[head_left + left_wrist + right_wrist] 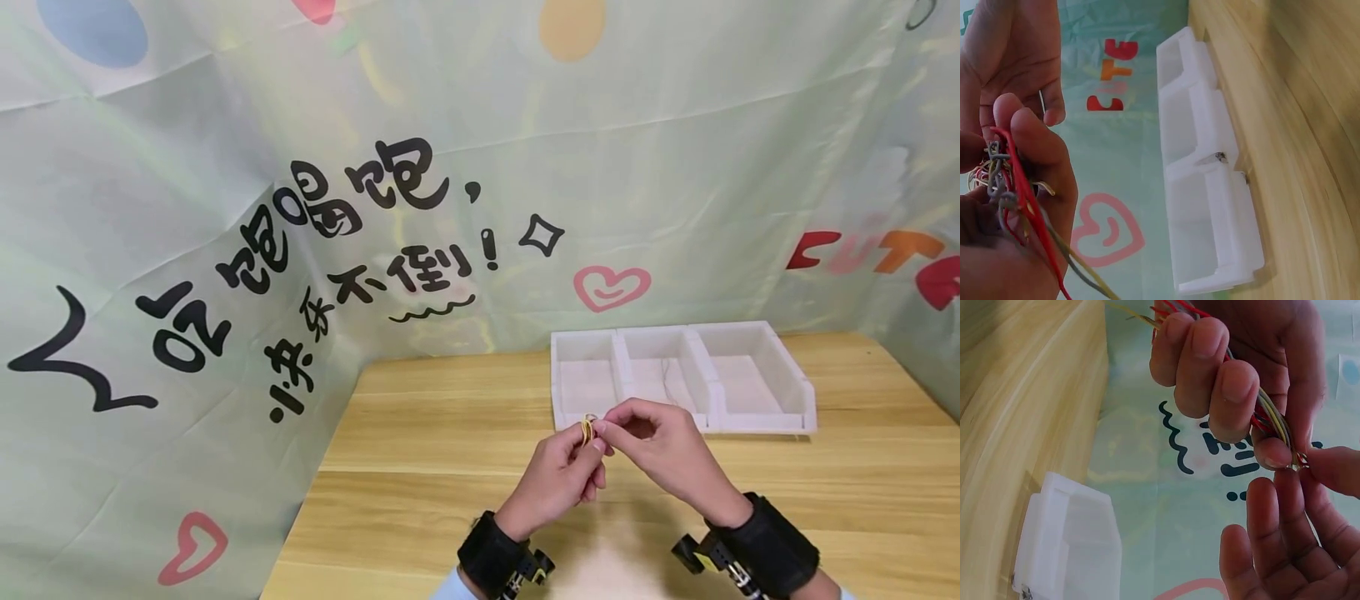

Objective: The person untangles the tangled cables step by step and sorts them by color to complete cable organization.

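My left hand (552,477) grips a bundle of thin red, yellow and grey wires (1277,420), its fingers curled round them. In the left wrist view, grey strands twist together in the palm, and loose ends trail below. The right hand (670,446) meets it from the other side; its thumb and fingertip pinch the end of the bundle where the strands draw close together. Both hands are raised over the table, just in front of the white tray (716,408).
The tray has three compartments and stands toward the back of the wooden table (420,433). A thin wire strand (667,379) lies in its middle compartment. A printed cloth (465,83) with lettering and hearts hangs behind and at the sides.
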`<state>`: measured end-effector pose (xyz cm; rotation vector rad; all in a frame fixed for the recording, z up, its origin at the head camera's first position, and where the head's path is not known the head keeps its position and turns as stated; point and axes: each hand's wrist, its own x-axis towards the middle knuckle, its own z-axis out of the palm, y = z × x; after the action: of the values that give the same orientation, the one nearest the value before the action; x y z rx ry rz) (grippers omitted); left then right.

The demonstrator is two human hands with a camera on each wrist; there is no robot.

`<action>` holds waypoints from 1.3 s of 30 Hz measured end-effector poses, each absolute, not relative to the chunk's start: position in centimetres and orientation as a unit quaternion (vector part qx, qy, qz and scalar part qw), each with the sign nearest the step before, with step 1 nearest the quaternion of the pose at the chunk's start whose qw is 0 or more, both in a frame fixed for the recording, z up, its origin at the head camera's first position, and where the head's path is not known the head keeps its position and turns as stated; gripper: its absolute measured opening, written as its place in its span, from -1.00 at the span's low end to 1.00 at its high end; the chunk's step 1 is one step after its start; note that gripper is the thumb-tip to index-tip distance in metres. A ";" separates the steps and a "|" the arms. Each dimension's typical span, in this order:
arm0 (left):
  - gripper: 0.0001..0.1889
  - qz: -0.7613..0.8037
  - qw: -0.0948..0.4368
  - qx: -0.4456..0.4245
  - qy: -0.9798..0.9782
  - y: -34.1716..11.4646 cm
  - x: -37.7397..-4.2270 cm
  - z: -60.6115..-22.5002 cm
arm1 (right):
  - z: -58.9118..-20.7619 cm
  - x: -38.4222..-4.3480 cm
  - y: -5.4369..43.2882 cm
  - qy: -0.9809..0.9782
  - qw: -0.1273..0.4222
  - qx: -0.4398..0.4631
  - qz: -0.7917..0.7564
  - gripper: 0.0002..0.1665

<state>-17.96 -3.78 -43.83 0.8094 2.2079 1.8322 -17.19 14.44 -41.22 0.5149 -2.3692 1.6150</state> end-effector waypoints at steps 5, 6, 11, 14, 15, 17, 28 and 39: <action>-0.73 0.576 0.056 0.280 0.766 -3.9 -18.0 -43.8 | -41.5 -17.3 14.2 -0.822 0.153 0.191 0.513 -0.88; -0.73 0.568 0.050 0.280 0.772 -3.9 -18.0 -43.9 | -41.6 -17.3 14.2 -0.826 0.161 0.197 0.503 -0.87; -0.70 0.540 0.032 0.279 0.794 -4.0 -17.9 -43.9 | -41.7 -17.3 14.3 -0.846 0.174 0.226 0.451 -0.74; -0.68 0.536 0.034 0.279 0.796 -4.0 -17.8 -43.9 | -41.6 -17.3 14.3 -0.850 0.167 0.239 0.439 -0.69; -0.67 0.538 0.036 0.277 0.795 -4.0 -17.7 -43.9 | -41.6 -17.2 14.4 -0.850 0.167 0.242 0.437 -0.69; -0.66 0.540 0.036 0.273 0.795 -4.1 -17.7 -43.8 | -41.5 -17.1 14.5 -0.848 0.173 0.244 0.437 -0.70; -0.63 0.539 0.041 0.279 0.794 -4.7 -17.8 -43.7 | -41.7 -17.0 15.7 -0.822 0.221 0.195 0.487 -0.79; -0.65 0.555 0.058 0.280 0.781 -4.5 -17.7 -44.0 | -42.4 -16.8 15.5 -0.770 0.094 0.208 0.595 -0.73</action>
<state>-17.72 -4.53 -44.00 0.8489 2.3674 1.6801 -16.76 15.51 -42.42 0.6180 -2.2847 1.7658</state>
